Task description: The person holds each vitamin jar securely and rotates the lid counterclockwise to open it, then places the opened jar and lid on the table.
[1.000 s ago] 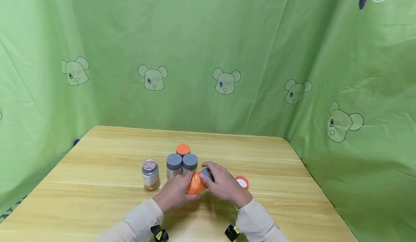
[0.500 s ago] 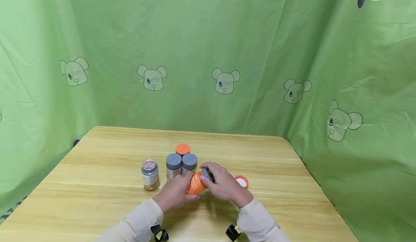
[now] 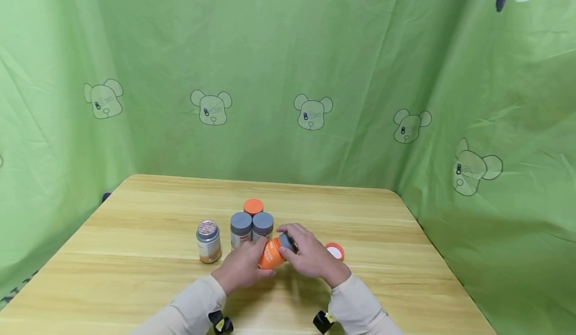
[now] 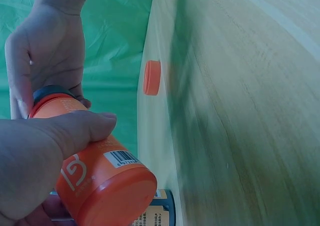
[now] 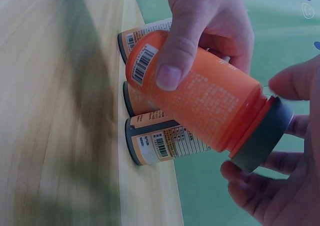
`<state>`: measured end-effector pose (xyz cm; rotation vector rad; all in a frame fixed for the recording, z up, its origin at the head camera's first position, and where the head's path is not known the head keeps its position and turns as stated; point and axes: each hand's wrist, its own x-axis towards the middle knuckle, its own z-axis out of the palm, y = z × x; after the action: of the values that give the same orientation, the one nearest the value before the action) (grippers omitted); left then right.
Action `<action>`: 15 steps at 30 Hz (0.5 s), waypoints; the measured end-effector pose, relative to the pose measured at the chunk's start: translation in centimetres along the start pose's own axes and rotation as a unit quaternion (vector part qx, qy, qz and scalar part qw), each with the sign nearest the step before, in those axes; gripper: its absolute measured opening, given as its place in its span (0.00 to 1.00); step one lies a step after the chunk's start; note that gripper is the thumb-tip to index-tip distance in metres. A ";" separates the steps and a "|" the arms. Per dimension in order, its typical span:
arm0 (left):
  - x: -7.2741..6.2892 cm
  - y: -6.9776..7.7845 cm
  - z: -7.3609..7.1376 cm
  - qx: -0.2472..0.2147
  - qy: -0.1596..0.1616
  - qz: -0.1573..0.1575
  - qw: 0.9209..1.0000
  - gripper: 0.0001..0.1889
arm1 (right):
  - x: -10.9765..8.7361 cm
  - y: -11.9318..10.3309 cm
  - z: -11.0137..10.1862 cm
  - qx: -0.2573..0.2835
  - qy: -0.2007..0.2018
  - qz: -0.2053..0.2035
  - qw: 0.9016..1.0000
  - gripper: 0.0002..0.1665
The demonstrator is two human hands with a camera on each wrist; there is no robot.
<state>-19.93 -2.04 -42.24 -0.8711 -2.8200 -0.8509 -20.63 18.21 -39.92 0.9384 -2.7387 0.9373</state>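
Note:
An orange bottle (image 3: 271,256) is held tilted above the table, its base toward my left side. My left hand (image 3: 242,266) grips it round the body, with the thumb lying across the label in the left wrist view. On its mouth sits a dark grey cap (image 5: 264,136), slightly askew, and a strip of orange neck shows under its edge in the right wrist view. The fingers and thumb of my right hand (image 3: 311,256) hold this cap round its rim. An orange lid (image 3: 335,251) lies on the table, white inside facing up, beside the right wrist.
Just beyond the hands, two grey-capped bottles (image 3: 241,223) and an orange-capped bottle (image 3: 254,207) stand grouped together. A grey bottle without a cap (image 3: 208,242), its foil seal showing, stands to the left. Green curtain (image 3: 270,140) surrounds the wooden table (image 3: 135,280).
Both hands stay in nearly the same place on the orange bottle. The right thumb and fingers have shifted slightly around the grey cap.

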 end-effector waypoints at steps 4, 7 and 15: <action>0.0 0.0 0.0 0.002 0.002 0.000 1.000 0.30 | 0.1 0.0 0.1 -0.021 0.015 0.023 0.999 0.26; 0.1 0.0 0.1 -0.001 -0.001 -0.005 1.000 0.30 | 0.3 0.2 0.1 -0.037 0.014 0.040 0.998 0.27; 0.1 0.0 0.1 -0.003 -0.006 -0.005 1.000 0.31 | 0.5 0.3 -0.1 -0.026 -0.003 0.030 0.999 0.22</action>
<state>-19.97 -1.99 -42.32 -0.8659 -2.8366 -0.8599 -21.21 18.23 -39.90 0.8570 -2.7958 0.8688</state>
